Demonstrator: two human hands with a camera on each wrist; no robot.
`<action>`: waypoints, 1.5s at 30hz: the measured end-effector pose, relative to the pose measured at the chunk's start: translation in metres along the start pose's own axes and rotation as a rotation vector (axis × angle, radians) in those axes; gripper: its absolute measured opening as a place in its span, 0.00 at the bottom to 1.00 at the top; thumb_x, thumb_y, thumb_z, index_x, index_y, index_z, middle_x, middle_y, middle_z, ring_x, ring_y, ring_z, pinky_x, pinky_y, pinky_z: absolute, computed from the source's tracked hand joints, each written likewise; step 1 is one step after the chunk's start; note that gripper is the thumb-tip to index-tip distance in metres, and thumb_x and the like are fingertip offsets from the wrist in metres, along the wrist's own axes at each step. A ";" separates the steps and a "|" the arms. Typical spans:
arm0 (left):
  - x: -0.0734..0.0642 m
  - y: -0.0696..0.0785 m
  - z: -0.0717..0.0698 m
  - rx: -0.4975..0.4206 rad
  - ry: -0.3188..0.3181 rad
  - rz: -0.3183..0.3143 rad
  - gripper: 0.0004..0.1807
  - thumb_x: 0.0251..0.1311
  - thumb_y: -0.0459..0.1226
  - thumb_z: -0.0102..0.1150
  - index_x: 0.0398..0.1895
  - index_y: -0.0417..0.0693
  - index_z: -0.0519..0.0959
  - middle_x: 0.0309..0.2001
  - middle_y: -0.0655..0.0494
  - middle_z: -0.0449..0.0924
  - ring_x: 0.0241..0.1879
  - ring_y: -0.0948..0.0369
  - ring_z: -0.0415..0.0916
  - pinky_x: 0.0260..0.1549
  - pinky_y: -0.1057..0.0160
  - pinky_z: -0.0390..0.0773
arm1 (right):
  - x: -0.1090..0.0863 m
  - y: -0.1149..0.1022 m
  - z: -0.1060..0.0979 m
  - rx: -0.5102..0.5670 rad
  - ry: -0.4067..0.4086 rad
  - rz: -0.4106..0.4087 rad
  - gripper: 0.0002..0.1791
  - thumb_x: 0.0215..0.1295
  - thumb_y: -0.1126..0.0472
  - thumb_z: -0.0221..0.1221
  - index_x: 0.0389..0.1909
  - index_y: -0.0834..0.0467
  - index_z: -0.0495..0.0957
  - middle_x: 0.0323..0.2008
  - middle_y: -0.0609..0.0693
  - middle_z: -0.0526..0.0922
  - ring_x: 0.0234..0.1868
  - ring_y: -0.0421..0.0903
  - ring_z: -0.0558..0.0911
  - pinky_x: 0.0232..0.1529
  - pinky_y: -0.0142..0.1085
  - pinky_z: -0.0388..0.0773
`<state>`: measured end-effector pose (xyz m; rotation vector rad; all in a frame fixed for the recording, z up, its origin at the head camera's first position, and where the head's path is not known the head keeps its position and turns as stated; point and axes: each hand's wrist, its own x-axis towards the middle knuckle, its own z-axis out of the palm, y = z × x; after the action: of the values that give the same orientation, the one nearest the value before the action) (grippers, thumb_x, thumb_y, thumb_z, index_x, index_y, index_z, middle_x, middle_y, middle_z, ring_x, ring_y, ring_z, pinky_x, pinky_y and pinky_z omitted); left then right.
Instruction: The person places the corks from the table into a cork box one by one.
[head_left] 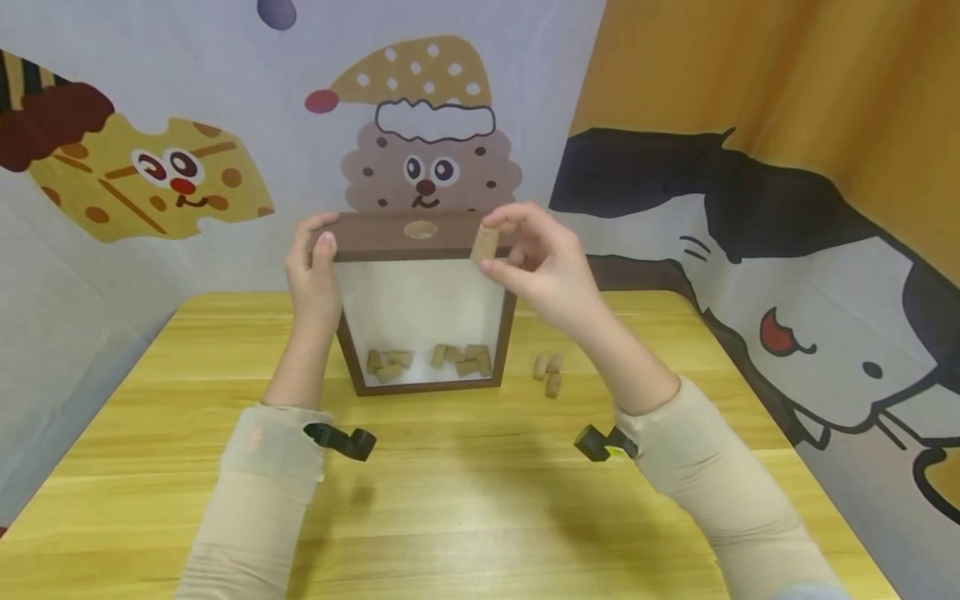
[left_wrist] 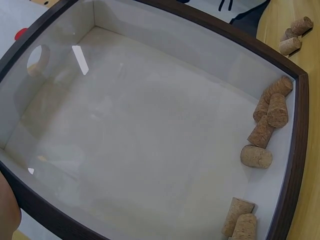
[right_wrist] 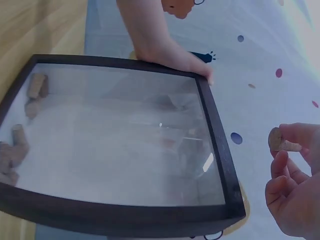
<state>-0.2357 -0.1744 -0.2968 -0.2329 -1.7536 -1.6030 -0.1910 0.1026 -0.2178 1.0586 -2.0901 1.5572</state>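
A shadow-box frame (head_left: 360, 238) with dark brown edges and a clear front stands upright on the table; a round hole (head_left: 421, 230) opens in its top. At the upper left corner, my left hand (head_left: 313, 279) grips the frame, thumb on the front edge and fingers over the top. Between thumb and fingertips, my right hand (head_left: 551, 258) pinches a cork (head_left: 485, 243) by the top's right end, right of the hole. In the right wrist view this cork (right_wrist: 275, 139) is held apart from the frame. Several corks (left_wrist: 277, 110) lie in two groups along the box's inside bottom.
Three loose corks (head_left: 552, 383) lie on the wooden table (head_left: 480, 517) to the right of the box. A cloth with cartoon figures (head_left: 431, 167) hangs behind the table. Small black cameras (head_left: 360, 444) are strapped at both wrists.
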 end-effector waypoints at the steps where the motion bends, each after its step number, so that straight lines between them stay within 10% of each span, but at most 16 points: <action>1: 0.000 0.000 0.000 -0.002 0.000 -0.002 0.24 0.60 0.47 0.41 0.53 0.44 0.76 0.58 0.52 0.73 0.61 0.60 0.63 0.57 0.57 0.57 | 0.005 0.000 0.001 0.011 0.001 0.000 0.20 0.54 0.75 0.64 0.49 0.62 0.75 0.44 0.51 0.80 0.20 0.47 0.69 0.20 0.34 0.65; 24: -0.001 -0.002 0.002 -0.024 0.008 0.054 0.26 0.60 0.47 0.42 0.52 0.39 0.76 0.57 0.47 0.73 0.61 0.59 0.63 0.59 0.57 0.57 | 0.077 0.027 0.032 -0.131 -0.133 0.133 0.18 0.59 0.60 0.65 0.51 0.53 0.76 0.38 0.45 0.80 0.21 0.48 0.70 0.25 0.36 0.68; 45: 0.000 -0.001 0.002 -0.024 0.013 0.034 0.25 0.60 0.46 0.41 0.53 0.39 0.76 0.57 0.49 0.74 0.60 0.60 0.64 0.57 0.57 0.58 | 0.050 0.020 0.019 -0.102 -0.054 0.140 0.14 0.61 0.61 0.63 0.47 0.58 0.78 0.39 0.44 0.82 0.26 0.46 0.75 0.29 0.36 0.72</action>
<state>-0.2367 -0.1730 -0.2974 -0.2613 -1.7130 -1.5984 -0.2358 0.0690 -0.2053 0.9473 -2.2983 1.4812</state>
